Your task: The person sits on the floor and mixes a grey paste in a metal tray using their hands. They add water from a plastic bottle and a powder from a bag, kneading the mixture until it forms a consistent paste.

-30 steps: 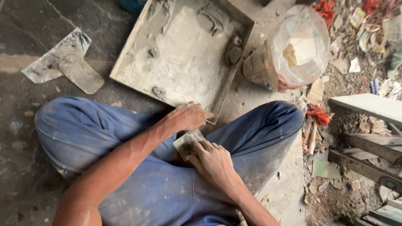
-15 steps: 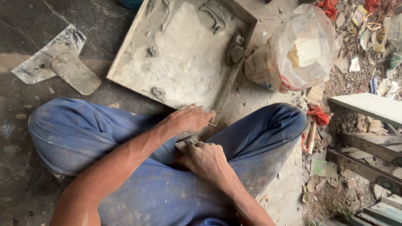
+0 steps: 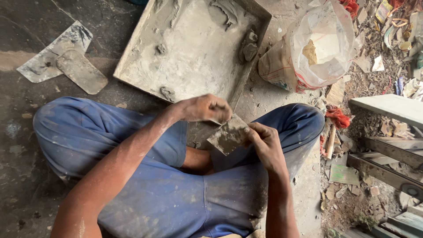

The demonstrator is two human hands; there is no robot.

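I sit cross-legged in blue trousers on a dusty floor. Both hands hold a small flat grey piece, smeared with grey paste, above my lap. My left hand is curled shut on its upper corner. My right hand pinches its right edge with fingers and thumb. Just beyond my knees lies a large square metal tray coated in grey paste, with a few lumps of paste stuck along its rim.
A white plastic sack of pale powder stands open right of the tray. A worn flat sandal lies on a torn scrap at the left. Rubble, litter and metal bars crowd the right side.
Both hands have lifted the flat piece up from my lap and turned it, so its smeared face now shows. The view has shifted slightly.
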